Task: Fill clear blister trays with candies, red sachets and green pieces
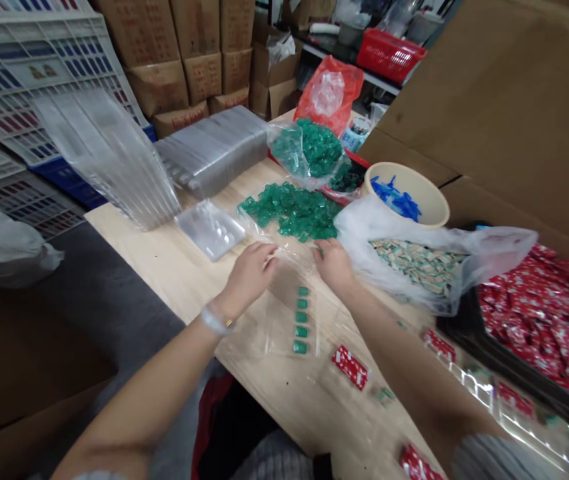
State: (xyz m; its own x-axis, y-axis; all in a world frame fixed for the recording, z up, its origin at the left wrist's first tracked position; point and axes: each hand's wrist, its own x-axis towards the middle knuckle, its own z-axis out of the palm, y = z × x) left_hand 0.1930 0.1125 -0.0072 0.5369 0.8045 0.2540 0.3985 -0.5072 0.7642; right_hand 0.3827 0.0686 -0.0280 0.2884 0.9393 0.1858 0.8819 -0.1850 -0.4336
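Observation:
My left hand (249, 275) is closed, its thumb and fingertips at the edge of thin clear plastic (292, 255). Across from it, my right hand (333, 265) pinches what looks like a small green piece at its fingertips. Between my forearms lies a clear plastic tray (279, 327) with a column of several green pieces (301, 317) in it. Just beyond my fingers spreads a loose pile of translucent green plastic pieces (294, 210). To the right of the tray is a red patterned packet (349, 367). Blur hides the exact finger contacts.
Stacked clear trays (219, 147) stand at the back left, near a flat clear stack (210, 230). Right of the pile are a cream bowl (437, 200) with blue pieces, a bag of small striped packets (414, 263) and a black bin (464, 327) of red packets.

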